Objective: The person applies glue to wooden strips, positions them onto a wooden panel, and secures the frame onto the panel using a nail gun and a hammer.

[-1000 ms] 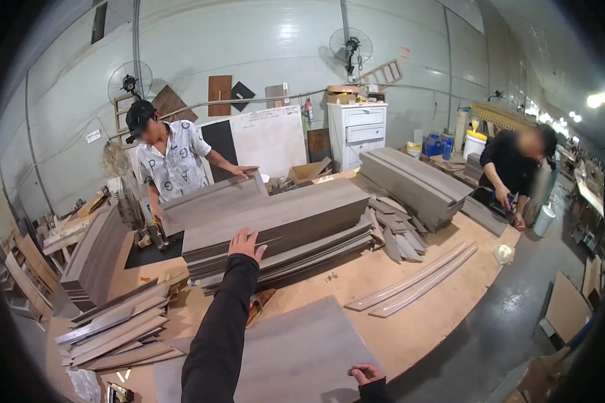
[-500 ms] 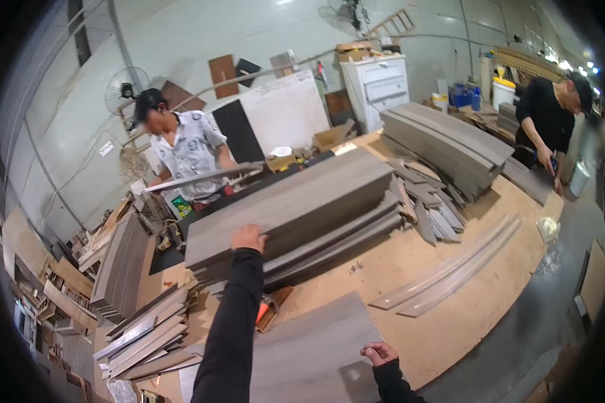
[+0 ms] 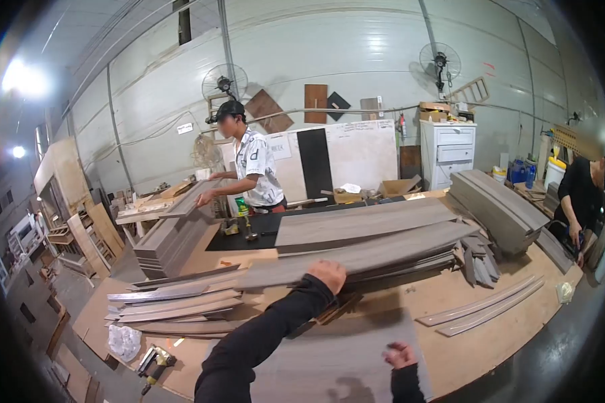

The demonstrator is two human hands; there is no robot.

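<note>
My left hand is closed on the near edge of a long grey wood-look board, fingers bent over it. This board slants forward off the stack, and its left end reaches over the near side. Behind it lies another grey board on the pile. My right hand is curled above the right edge of a wide grey panel lying in front of me. Its fingers are bent together, slightly blurred, and I cannot make out anything between them.
Thin strips are piled left beside a nail gun. Right are clear curved strips, offcuts and a tall board stack. One co-worker lays a board on a left stack; another person stands far right.
My left hand has gone from resting on the stack to gripping a board, which has come forward and tilted. The co-worker has carried a board to the left stack. My view has turned left and up.
</note>
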